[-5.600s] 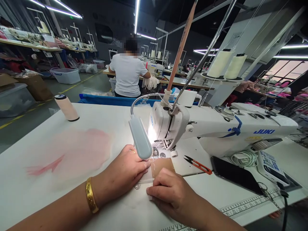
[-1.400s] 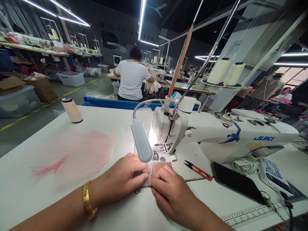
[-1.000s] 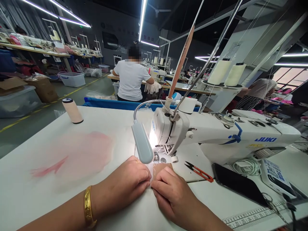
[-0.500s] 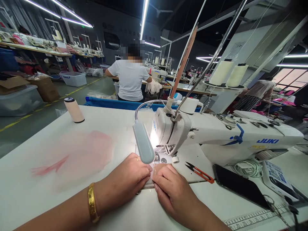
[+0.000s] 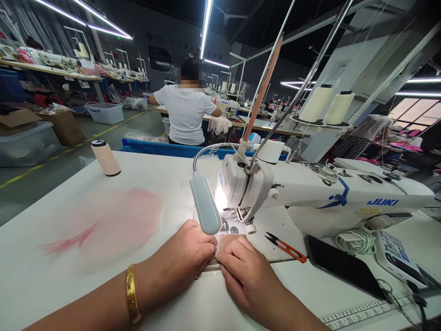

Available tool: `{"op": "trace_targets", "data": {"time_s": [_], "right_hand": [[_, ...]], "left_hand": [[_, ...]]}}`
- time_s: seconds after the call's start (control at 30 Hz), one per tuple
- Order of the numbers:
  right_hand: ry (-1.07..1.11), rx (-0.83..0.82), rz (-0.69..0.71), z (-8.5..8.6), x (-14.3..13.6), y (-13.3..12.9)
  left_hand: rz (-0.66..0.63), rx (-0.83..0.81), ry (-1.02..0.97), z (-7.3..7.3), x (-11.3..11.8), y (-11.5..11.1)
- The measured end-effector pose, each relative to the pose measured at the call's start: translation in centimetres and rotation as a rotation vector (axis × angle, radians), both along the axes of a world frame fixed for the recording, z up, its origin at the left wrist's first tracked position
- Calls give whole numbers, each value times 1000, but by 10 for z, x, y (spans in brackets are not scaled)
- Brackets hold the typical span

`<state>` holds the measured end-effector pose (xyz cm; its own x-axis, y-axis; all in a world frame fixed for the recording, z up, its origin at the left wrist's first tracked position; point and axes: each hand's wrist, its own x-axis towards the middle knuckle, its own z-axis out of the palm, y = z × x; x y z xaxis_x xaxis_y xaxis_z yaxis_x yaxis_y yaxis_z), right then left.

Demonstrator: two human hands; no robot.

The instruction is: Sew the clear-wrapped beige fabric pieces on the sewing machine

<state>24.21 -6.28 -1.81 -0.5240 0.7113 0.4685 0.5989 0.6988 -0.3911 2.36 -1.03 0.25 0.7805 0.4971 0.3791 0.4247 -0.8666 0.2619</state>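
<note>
A small piece of thin tan fabric [image 5: 226,240] with a pale edge lies on the bed of a white sewing machine [image 5: 299,184], just in front of the presser foot. My left hand [image 5: 184,253], with a gold bangle on its wrist, is closed at the fabric's left side. From the right, my right hand [image 5: 250,276] pinches the same fabric between thumb and fingers. The two sets of fingertips nearly meet. A grey lamp head [image 5: 206,207] hangs over the left fingers and hides part of the needle area. Much of the fabric is covered by my hands.
Orange-handled thread snips [image 5: 287,249], a black phone [image 5: 344,266], a coiled cable [image 5: 354,241] and a ruler [image 5: 368,312] lie to the right. A peach thread cone [image 5: 106,158] stands at the table's back left. Ahead, a person in a white shirt [image 5: 188,112] sits at another machine.
My hands have barely shifted; the right fingertips have moved slightly left along the fabric. The person ahead has moved their arms a little.
</note>
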Motion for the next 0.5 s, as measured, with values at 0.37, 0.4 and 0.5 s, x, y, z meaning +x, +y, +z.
{"op": "trace_targets", "data": {"time_s": [0.37, 0.4, 0.5], "right_hand": [[38, 11, -28, -4, 1, 3], [39, 13, -28, -4, 1, 3], [35, 10, -29, -3, 1, 2]], "left_hand": [[27, 87, -6, 0, -1, 5], [23, 89, -8, -1, -1, 5], [5, 85, -16, -2, -1, 5]]}}
